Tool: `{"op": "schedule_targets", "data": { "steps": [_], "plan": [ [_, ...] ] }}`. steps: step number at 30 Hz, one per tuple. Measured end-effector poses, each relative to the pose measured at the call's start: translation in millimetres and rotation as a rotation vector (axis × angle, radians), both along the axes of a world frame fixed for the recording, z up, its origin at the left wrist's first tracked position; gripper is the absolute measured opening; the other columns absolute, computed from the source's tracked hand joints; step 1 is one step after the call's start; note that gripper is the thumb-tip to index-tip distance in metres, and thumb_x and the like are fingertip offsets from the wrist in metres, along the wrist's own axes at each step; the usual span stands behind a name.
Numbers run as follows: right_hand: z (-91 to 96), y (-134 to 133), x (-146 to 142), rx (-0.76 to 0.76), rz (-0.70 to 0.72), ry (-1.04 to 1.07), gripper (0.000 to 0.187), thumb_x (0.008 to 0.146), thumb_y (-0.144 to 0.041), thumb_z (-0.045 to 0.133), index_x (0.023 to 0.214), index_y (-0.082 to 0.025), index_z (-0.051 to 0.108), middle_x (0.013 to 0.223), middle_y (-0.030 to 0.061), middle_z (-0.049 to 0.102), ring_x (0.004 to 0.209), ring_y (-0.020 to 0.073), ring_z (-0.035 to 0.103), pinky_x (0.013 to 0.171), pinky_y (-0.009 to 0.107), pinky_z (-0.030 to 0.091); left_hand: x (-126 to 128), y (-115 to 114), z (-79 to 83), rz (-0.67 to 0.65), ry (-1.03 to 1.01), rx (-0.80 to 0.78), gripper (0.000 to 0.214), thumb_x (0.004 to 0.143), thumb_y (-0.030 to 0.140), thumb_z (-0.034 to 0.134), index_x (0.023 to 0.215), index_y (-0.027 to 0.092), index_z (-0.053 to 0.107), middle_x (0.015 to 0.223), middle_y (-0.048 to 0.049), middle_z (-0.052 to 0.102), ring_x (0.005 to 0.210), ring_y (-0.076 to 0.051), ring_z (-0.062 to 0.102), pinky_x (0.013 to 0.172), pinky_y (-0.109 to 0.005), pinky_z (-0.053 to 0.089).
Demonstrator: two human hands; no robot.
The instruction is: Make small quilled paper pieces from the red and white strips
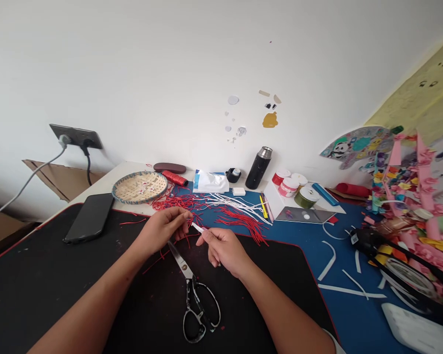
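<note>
A slim white strip (197,227), narrow at its tip, is held between thumb and fingers of the right hand (224,248), near the far edge of the black mat (288,265); the left hand (166,227) stands just beside that tip, fingers narrow, grip impossible to tell; open room lies between the scissors (185,270) and the mat's right edge; the right hand hides the strip's other end; the mat's near edge is cut off.
</note>
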State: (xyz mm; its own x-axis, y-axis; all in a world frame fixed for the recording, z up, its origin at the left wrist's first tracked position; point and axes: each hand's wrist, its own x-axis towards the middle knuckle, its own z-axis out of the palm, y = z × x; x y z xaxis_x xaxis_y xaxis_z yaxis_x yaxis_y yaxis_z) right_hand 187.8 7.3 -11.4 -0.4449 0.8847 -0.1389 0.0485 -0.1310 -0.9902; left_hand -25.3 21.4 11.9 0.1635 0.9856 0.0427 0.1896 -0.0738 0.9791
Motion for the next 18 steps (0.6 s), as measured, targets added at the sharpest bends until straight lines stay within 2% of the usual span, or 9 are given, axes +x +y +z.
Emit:
{"op": "schedule_targets", "data": {
  "steps": [3,8,12,18],
  "plan": [
    [-1.1,0.4,-0.2,0.004,0.002,0.002,0.048,0.095,-0.063,0.06,0.084,-0.017,0.069,0.04,-0.0101,0.038,0.035,0.0105,0.042,0.041,0.022,0.03,-0.7,-0.9,3.5,-0.018,-0.032,0.042,0.044,0.088,0.063,0.07,0.075,0.021,0.068,0.065,-0.0004,0.065,0.056,-0.016,0.057,0.056,-0.027,0.046],
    [-5.2,1.8,0.0,0.008,-0.013,0.018,0.049,0.094,-0.064,0.061,0.085,-0.016,0.07,0.04,-0.0097,0.039,0.035,0.0105,0.042,0.041,0.023,0.029,0.9,-3.2,2.9,-0.099,0.032,0.053,0.032,0.082,0.054,0.08,0.084,0.022,0.075,0.074,-0.0012,0.071,0.064,-0.018,0.058,0.061,-0.027,0.045],
    [-6.8,2.0,0.1,0.011,-0.004,-0.006,0.052,0.093,-0.067,0.061,0.086,-0.017,0.07,0.04,-0.0096,0.04,0.035,0.0104,0.042,0.041,0.022,0.029,2.8,-4.4,3.3,-0.119,0.07,0.072,0.03,0.088,0.052,0.074,0.085,0.022,0.077,0.079,-0.0034,0.073,0.071,-0.02,0.061,0.066,-0.028,0.046],
    [-4.6,1.6,-0.2,0.002,0.004,-0.027,0.055,0.092,-0.071,0.061,0.086,-0.017,0.07,0.039,-0.0097,0.04,0.035,0.0101,0.043,0.04,0.022,0.029,-0.5,-4.3,3.8,-0.14,0.123,0.115,0.031,0.093,0.051,0.069,0.085,0.021,0.076,0.079,-0.0032,0.071,0.069,-0.019,0.058,0.064,-0.028,0.044]
  ]
}}
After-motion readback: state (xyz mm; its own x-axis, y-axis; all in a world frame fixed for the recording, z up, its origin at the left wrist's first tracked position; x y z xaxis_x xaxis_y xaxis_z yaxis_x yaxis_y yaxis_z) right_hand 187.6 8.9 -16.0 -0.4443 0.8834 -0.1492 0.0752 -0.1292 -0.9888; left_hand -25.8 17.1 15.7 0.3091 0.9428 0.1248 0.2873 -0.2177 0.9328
